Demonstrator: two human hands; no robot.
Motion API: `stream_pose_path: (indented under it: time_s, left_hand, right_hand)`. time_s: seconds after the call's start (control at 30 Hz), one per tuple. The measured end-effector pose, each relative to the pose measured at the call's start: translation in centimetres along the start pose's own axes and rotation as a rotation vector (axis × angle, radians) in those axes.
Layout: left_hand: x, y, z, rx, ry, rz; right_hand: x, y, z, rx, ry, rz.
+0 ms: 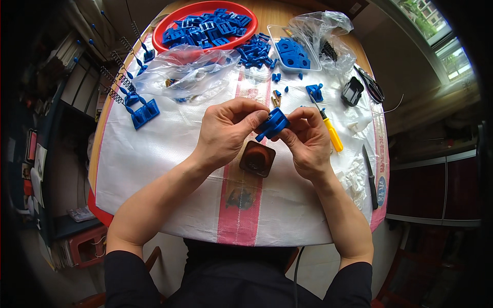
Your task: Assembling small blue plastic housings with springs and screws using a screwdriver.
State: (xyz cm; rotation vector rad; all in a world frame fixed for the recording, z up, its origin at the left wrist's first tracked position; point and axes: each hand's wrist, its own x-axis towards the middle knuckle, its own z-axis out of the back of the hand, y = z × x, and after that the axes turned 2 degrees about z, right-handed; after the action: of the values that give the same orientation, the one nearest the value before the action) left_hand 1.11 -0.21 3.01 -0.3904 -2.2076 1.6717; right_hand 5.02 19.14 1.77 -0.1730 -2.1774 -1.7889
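Between my two hands, above the middle of the table, is a small blue plastic part [273, 124] with a narrow stem pointing down to the left. My left hand [232, 126] pinches its left side with thumb and forefinger. On the other side my right hand [307, 142] grips it between thumb and fingers, the rest curled. Whether the left fingertips also hold a tiny piece, I cannot tell. Below the hands lies a dark brown square dish [257, 159]. Brass-coloured pins [276, 98] lie just beyond the fingers, and a yellow-handled screwdriver [333, 134] rests by my right hand.
A red basin [160, 38] of blue parts stands at the back, beside a clear tub [317, 66] of flat blue pieces. Clear plastic bags [190, 72] lie around. Blue pieces with coiled springs [144, 114] sit at left. Scissors [371, 84] and a knife [370, 177] lie at right.
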Motion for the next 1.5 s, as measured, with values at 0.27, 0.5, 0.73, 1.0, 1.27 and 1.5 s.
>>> stream_pose_path:
  time_s: [0.27, 0.5, 0.73, 1.0, 1.27, 1.5]
  left_hand:
    - [-0.2, 0.5, -0.4, 0.076, -0.009, -0.217]
    - [0.1, 0.4, 0.4, 0.025, 0.094, -0.152]
    - [0.0, 0.2, 1.3, 0.155, 0.141, -0.046]
    - [0.1, 0.5, 1.5, 0.054, 0.025, 0.003]
    - [-0.3, 0.7, 0.9, -0.014, 0.014, 0.098]
    - [-0.6, 0.9, 0.4, -0.048, 0.005, 0.018]
  right_hand:
    - [0.0, -0.1, -0.1, -0.033, -0.006, -0.004]
    - [0.1, 0.2, 0.7, -0.009, 0.058, -0.093]
    - [0.5, 0.6, 1.3, 0.054, 0.075, -0.158]
    - [0.5, 0.8, 1.1, -0.052, 0.071, -0.123]
    - [0.3, 1.0, 0.3, -0.130, 0.056, -0.054]
    - [-0.1, 0.5, -0.3, -0.168, -0.001, 0.059]
